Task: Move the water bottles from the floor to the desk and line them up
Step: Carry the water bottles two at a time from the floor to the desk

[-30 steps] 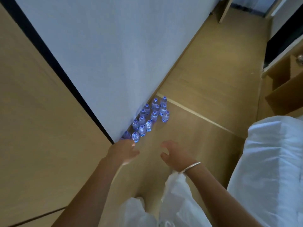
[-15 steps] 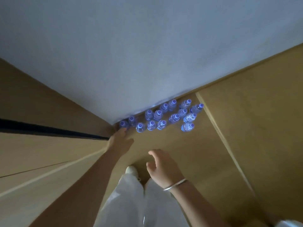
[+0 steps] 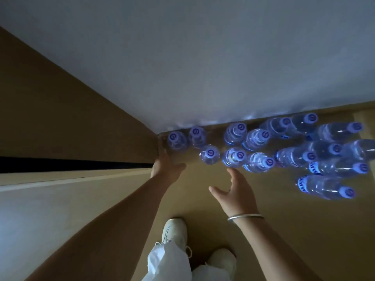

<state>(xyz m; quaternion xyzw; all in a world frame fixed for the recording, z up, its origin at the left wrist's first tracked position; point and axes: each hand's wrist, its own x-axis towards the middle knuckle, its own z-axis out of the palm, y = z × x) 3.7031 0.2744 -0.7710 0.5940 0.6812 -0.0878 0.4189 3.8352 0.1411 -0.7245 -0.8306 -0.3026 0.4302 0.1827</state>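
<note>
Our left hand (image 3: 166, 169) and right hand (image 3: 235, 191) reach spread, holding nothing — bottles (image 3: 261, 142) near; cap logos blurred, labels unreadable.

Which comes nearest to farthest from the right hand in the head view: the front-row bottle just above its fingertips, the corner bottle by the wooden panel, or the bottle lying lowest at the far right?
1. Front-row bottle, just beyond the right hand fingertips.
2. Corner bottle, up left, by the left hand.
3. Lowest bottle, far right on the floor.
</note>
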